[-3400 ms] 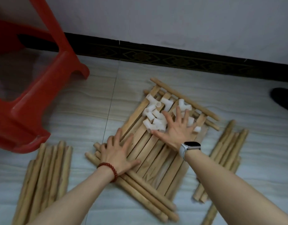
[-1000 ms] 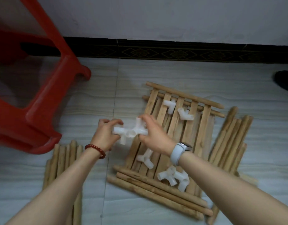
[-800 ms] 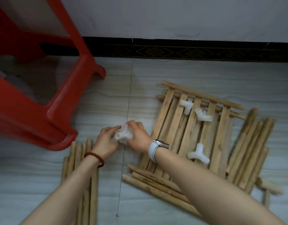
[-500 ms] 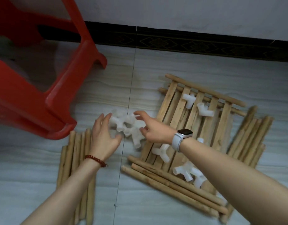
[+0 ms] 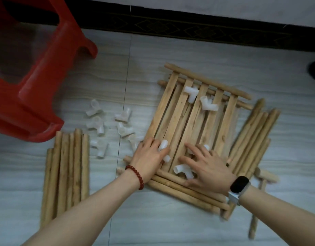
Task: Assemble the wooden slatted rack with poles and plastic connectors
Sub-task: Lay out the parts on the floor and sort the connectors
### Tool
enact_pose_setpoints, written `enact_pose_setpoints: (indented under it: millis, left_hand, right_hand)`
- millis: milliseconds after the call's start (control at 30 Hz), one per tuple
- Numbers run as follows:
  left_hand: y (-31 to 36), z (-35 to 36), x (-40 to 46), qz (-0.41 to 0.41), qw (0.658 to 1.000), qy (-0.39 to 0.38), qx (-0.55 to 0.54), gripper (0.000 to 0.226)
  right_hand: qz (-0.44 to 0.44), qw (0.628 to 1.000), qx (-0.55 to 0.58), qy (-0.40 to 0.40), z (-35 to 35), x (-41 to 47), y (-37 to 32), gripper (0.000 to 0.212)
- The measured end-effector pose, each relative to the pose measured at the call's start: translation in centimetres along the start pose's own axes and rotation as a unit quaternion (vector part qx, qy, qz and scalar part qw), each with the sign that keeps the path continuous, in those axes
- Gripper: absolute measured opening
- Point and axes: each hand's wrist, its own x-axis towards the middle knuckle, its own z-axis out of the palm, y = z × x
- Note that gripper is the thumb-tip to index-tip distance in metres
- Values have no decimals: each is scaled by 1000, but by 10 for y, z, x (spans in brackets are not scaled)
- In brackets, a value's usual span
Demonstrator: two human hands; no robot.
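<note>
White plastic connectors (image 5: pixel 164 152) on slatted panel (image 5: pixel 192 125): left hand (image 5: pixel 149 157), right hand (image 5: pixel 206 167), fingers loosely spread over them, apparently gathering for clearing aside.

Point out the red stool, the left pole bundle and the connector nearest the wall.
red stool (image 5: pixel 37 96), head view, its rim
left pole bundle (image 5: pixel 68 171), head view, mid-length
connector (image 5: pixel 190 93), head view, its elbow
</note>
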Motion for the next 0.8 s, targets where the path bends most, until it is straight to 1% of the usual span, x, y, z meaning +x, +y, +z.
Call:
enact_pose_setpoints:
  millis: [67,133,167,233,300,367,400,467,533,600,700,767,800]
  left_hand:
    - [2,3,-4,-1,999,-9,-46,40]
    - [-1,5,-9,-7,995,-2,-98,39]
    - [-3,5,-11,-16,992,8,-128,39]
    - [-6,-5,-15,-24,983,53,-177,38]
    - [-13,-17,-17,-28,975,105,-195,38]
    - [-25,-25,-18,-56,975,144,-162,39]
    - [-32,-28,-17,-86,975,146,-141,41]
    - [-45,-26,-15,-154,976,124,-93,46]
    - [-56,-22,-15,-200,973,98,-62,49]
    - [-63,-22,-14,-230,967,92,-54,48]
    - [-69,-22,-12,-242,966,79,-50,55]
    - [-68,-19,-14,-245,964,82,-61,60]
    - [-67,-18,-15,-246,963,90,-65,61]
  right_hand:
    - [-48,999,14,6,1,-3,-4,53]
    - [-68,995,72,-4,2,-6,-12,39]
    - [-64,993,96,-9,3,-7,-15,35]
    - [-63,991,114,-13,5,-8,-16,33]
    - [-79,993,85,-4,4,-13,-12,34]
    - [-92,995,9,24,1,-21,-7,38]
    - [-85,995,-17,42,0,-25,-7,38]
    - [-48,995,-23,78,3,-31,-7,36]
    - [-16,996,-20,84,6,-35,-8,36]
    - [1,997,-20,77,8,-35,-4,30]
    - [1,999,-14,32,13,-32,4,38]
    - [9,1000,27,3,12,-27,5,42]
    - [19,998,54,4,9,-24,4,43]
